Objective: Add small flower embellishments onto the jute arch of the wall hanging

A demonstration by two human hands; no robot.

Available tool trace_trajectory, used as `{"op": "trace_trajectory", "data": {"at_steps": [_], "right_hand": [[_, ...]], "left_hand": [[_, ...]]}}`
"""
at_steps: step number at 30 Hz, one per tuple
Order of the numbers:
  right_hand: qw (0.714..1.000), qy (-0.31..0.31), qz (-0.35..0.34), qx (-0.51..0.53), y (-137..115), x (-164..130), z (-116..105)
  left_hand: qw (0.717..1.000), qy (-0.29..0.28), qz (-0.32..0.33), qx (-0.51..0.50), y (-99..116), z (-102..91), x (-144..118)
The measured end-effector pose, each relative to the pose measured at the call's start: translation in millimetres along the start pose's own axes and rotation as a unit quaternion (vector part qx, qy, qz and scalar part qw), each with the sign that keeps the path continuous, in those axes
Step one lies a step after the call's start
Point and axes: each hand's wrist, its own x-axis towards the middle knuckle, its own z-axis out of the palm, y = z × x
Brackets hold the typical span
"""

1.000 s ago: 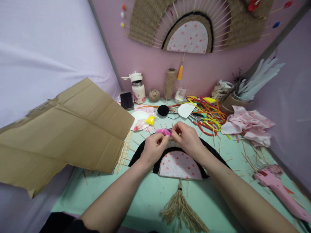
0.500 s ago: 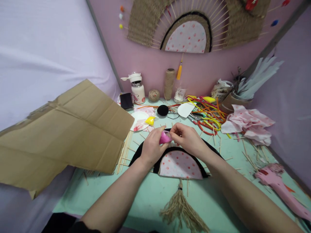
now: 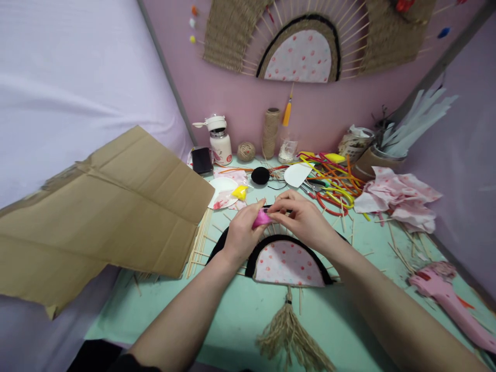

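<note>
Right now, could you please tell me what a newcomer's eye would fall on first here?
Probably the small bright pink bundle in the left hand, with the right hand's fingertips at its edge, above the half-round panel of dotted fabric. Next might come the large creased cardboard sheet at the picture's left, then the fan-shaped hanging on the pink wall behind.
</note>
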Motion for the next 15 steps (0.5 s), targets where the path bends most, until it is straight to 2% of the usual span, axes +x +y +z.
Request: {"op": "trace_trajectory", "data": {"at_steps": [9,15], "right_hand": [[1.000,-0.007,0.002,-0.030,6.9,-2.7,8.5],[0.999,-0.001,-0.016,-0.032,8.0,-4.7,14.9]], "left_hand": [[0.999,0.007,0.035,0.016,-0.4,2.2,-2.6],[0.999,0.023,0.030,0.025,1.3,3.2,-1.8]]}}
